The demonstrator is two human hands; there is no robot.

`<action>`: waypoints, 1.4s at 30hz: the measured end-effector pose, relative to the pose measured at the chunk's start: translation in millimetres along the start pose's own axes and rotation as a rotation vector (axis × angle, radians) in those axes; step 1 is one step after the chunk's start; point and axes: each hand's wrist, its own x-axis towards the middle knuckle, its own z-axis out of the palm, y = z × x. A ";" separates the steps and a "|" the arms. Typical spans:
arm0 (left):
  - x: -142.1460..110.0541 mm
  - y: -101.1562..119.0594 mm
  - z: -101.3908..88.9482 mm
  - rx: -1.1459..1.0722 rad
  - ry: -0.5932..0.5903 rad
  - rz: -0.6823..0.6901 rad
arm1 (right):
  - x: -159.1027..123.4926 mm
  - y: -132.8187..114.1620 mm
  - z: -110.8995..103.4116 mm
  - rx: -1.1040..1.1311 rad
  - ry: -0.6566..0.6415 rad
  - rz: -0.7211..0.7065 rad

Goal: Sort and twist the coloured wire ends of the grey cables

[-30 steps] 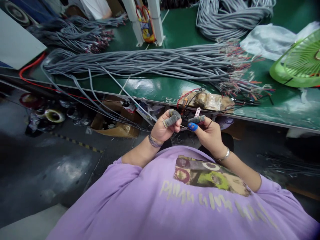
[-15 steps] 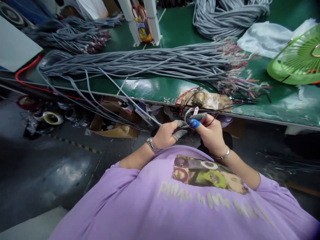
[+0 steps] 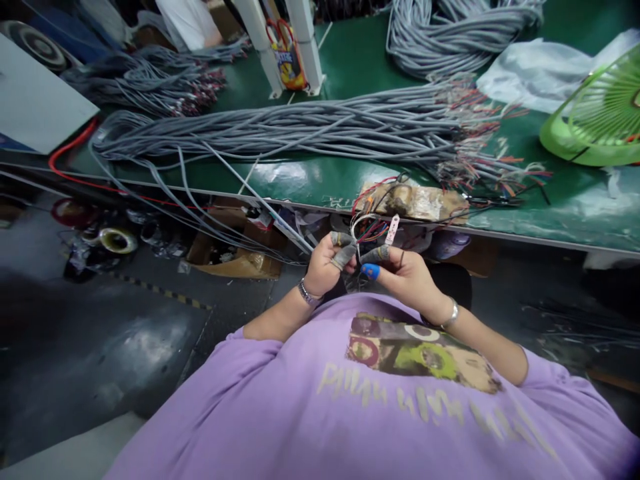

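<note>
Just off the bench's front edge, my left hand (image 3: pixel 326 264) pinches a grey cable's stripped end, its fingertips in grey finger covers. Thin coloured wires (image 3: pixel 369 229) fan up from between my hands, with white, red and dark ones among them. My right hand (image 3: pixel 407 277) is closed at the same spot, a blue cover on the thumb and a grey one on a finger. What exactly lies between the right fingertips is partly hidden. A white tag with red writing (image 3: pixel 393 230) stands up beside the wires, above my right fingers.
A long bundle of grey cables (image 3: pixel 280 130) lies along the green bench (image 3: pixel 345 190), frayed ends to the right. A taped cardboard block (image 3: pixel 425 202) sits at the edge. A green fan (image 3: pixel 590 127) stands right. Below are a cardboard box (image 3: pixel 233 260) and wire spools (image 3: pixel 117 240).
Both hands have shifted left and drawn close together. The coloured wires now show fanned upward between them, and the tag stands clearer. The view has turned slightly.
</note>
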 end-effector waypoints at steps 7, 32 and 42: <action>19.9 5.7 -24.5 -0.306 0.237 0.042 | -6.1 -6.3 3.7 -0.029 -0.371 -0.050; 8.3 14.6 -13.1 0.181 -0.375 0.188 | -17.7 5.4 -47.6 -0.056 0.341 0.045; 17.5 15.1 1.2 0.539 -0.391 0.303 | -47.7 -5.9 -62.7 -0.467 0.298 -0.135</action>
